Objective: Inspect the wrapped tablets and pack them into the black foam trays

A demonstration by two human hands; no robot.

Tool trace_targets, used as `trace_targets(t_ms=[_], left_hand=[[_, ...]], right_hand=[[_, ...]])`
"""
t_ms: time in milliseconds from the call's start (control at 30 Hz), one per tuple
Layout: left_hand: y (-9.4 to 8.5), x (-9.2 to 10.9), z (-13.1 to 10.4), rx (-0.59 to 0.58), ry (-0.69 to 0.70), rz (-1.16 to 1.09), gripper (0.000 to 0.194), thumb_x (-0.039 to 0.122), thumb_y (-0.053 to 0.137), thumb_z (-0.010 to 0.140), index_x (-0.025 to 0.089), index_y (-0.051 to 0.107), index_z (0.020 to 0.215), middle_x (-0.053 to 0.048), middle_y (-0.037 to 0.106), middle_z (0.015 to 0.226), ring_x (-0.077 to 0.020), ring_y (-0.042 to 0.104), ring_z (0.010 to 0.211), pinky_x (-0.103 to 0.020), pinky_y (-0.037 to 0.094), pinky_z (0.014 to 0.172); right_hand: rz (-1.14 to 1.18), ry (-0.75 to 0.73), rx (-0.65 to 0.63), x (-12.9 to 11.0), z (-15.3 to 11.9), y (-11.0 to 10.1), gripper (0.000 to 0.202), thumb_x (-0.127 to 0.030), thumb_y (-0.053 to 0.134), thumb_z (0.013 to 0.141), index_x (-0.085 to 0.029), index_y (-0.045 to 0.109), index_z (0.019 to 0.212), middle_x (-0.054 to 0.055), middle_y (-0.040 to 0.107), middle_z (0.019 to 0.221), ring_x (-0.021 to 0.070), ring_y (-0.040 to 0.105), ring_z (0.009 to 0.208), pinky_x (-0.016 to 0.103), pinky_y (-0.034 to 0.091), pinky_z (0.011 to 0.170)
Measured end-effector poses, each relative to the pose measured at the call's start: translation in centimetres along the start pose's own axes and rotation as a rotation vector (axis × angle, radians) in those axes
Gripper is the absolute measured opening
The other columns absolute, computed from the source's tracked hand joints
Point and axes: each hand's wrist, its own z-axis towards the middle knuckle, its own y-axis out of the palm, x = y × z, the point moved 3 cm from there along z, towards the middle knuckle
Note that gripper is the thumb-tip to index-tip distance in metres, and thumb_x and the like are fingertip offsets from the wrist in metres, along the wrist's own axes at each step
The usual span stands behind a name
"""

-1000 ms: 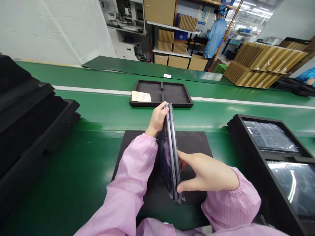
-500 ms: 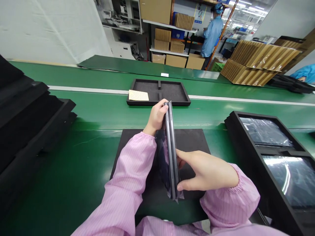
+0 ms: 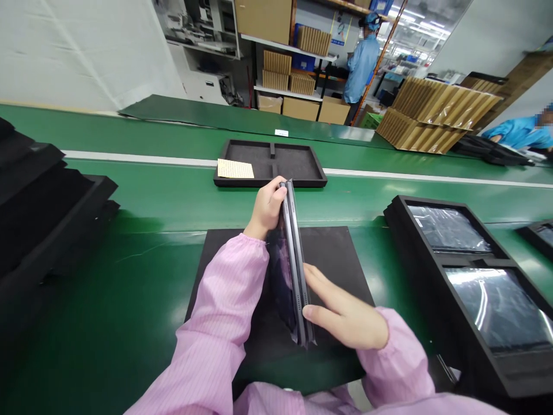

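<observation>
Two thin flat devices (image 3: 295, 271) in clear film stand on edge, face to face, above a black mat (image 3: 337, 253). My left hand (image 3: 268, 206) is closed round their far end, its thumb on the upper edge. My right hand (image 3: 337, 308) lies against the right face near the closer end, with thumb and fingers spread apart; part of its fingers is hidden behind the devices. Beyond my hands, a black foam tray (image 3: 298, 158) with two compartments holds a yellowish dotted sticker sheet (image 3: 235, 169) at its left end.
Black foam trays (image 3: 47, 213) are stacked at the left. Another foam tray (image 3: 436, 253) on the right holds film-wrapped devices. Cardboard dividers (image 3: 432, 115) stand at the back right. One person (image 3: 360, 63) stands by the shelves; another person (image 3: 514, 132) is at the far right.
The view has shifted slightly to the right. My right hand's fingers have straightened along the right face of the devices. My left hand keeps its hold.
</observation>
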Motion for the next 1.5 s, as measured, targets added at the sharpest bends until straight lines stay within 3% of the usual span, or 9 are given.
trace_targets(t_ms=[67, 200, 400, 533, 667, 800, 967, 1267, 1500], left_hand=[[0.1, 0.1, 0.0, -0.005, 0.001, 0.002, 0.024, 0.045, 0.039, 0.080, 0.024, 0.044, 0.068, 0.002, 0.040, 0.058, -0.0172, 0.039, 0.054, -0.032, 0.029, 0.052], [0.3, 0.7, -0.2, -0.016, 0.019, 0.004, 0.024, 0.045, 0.039, 0.080, 0.024, 0.043, 0.068, 0.002, 0.041, 0.058, -0.0171, 0.039, 0.054, -0.032, 0.030, 0.053], [0.7, 2.1, -0.3, -0.001, 0.058, 0.130, 0.022, 0.043, 0.041, 0.079, 0.024, 0.042, 0.068, 0.002, 0.042, 0.057, -0.0170, 0.044, 0.055, -0.031, 0.032, 0.056], [0.9, 2.8, -0.3, -0.006, 0.054, 0.207, 0.021, 0.044, 0.041, 0.077, 0.024, 0.044, 0.070, 0.002, 0.043, 0.057, -0.0176, 0.046, 0.056, -0.031, 0.033, 0.057], [0.7, 2.8, -0.2, 0.004, 0.033, 0.257, 0.022, 0.045, 0.039, 0.075, 0.024, 0.043, 0.070, 0.002, 0.045, 0.058, -0.0183, 0.047, 0.057, -0.031, 0.034, 0.058], [0.7, 2.6, -0.1, -0.007, 0.018, 0.286, 0.022, 0.045, 0.037, 0.075, 0.024, 0.043, 0.070, 0.001, 0.048, 0.060, -0.0189, 0.050, 0.059, -0.032, 0.037, 0.060], [0.7, 2.4, 0.0, -0.005, 0.012, 0.300, 0.023, 0.046, 0.037, 0.076, 0.024, 0.043, 0.071, 0.001, 0.050, 0.060, -0.0193, 0.052, 0.059, -0.032, 0.038, 0.060], [0.7, 2.4, 0.0, 0.001, 0.018, 0.304, 0.023, 0.046, 0.037, 0.075, 0.024, 0.044, 0.071, 0.000, 0.051, 0.060, -0.0192, 0.051, 0.059, -0.032, 0.037, 0.060], [0.8, 2.3, 0.0, -0.001, 0.035, 0.277, 0.022, 0.045, 0.038, 0.075, 0.024, 0.043, 0.070, 0.001, 0.046, 0.058, -0.0189, 0.048, 0.057, -0.032, 0.035, 0.059]], right_hand=[[0.116, -0.048, 0.149, 1.1, -0.5, 2.1, 0.062, -0.037, 0.039, 0.099, -0.019, 0.028, 0.157, 0.007, 0.033, 0.161, 0.0200, 0.022, 0.152, 0.042, 0.021, 0.125], [0.271, -0.068, 0.373, 2.6, -1.2, 5.1, 0.061, -0.046, 0.037, 0.101, -0.021, 0.029, 0.157, 0.005, 0.031, 0.163, 0.0206, 0.022, 0.152, 0.043, 0.018, 0.125], [0.398, -0.032, 0.499, 3.8, -1.3, 5.2, 0.067, -0.053, 0.041, 0.094, -0.018, 0.044, 0.150, 0.007, 0.044, 0.156, 0.0247, 0.035, 0.147, 0.044, 0.024, 0.123], [0.564, -0.006, 0.575, 4.8, -1.3, 5.6, 0.069, -0.047, 0.044, 0.083, -0.017, 0.050, 0.145, 0.005, 0.049, 0.152, 0.0259, 0.036, 0.147, 0.046, 0.024, 0.123], [0.802, -0.083, 0.636, 4.9, -0.9, 6.1, 0.067, -0.039, 0.047, 0.075, -0.020, 0.059, 0.139, 0.001, 0.056, 0.146, 0.0264, 0.039, 0.145, 0.045, 0.023, 0.124], [0.978, -0.144, 0.646, 4.5, -0.6, 6.1, 0.060, -0.033, 0.051, 0.070, -0.026, 0.069, 0.127, -0.004, 0.062, 0.139, 0.0269, 0.045, 0.141, 0.043, 0.024, 0.124], [1.039, -0.160, 0.637, 4.5, -0.5, 5.7, 0.059, -0.030, 0.052, 0.066, -0.030, 0.073, 0.121, -0.005, 0.067, 0.131, 0.0274, 0.052, 0.136, 0.044, 0.027, 0.122], [0.966, -0.120, 0.641, 4.7, -0.5, 5.6, 0.064, -0.034, 0.047, 0.064, -0.023, 0.071, 0.123, 0.002, 0.068, 0.131, 0.0301, 0.056, 0.131, 0.047, 0.031, 0.121], [0.843, -0.123, 0.653, 4.9, -0.7, 5.6, 0.060, -0.038, 0.050, 0.073, -0.025, 0.068, 0.128, 0.000, 0.063, 0.138, 0.0294, 0.049, 0.137, 0.047, 0.027, 0.122]])
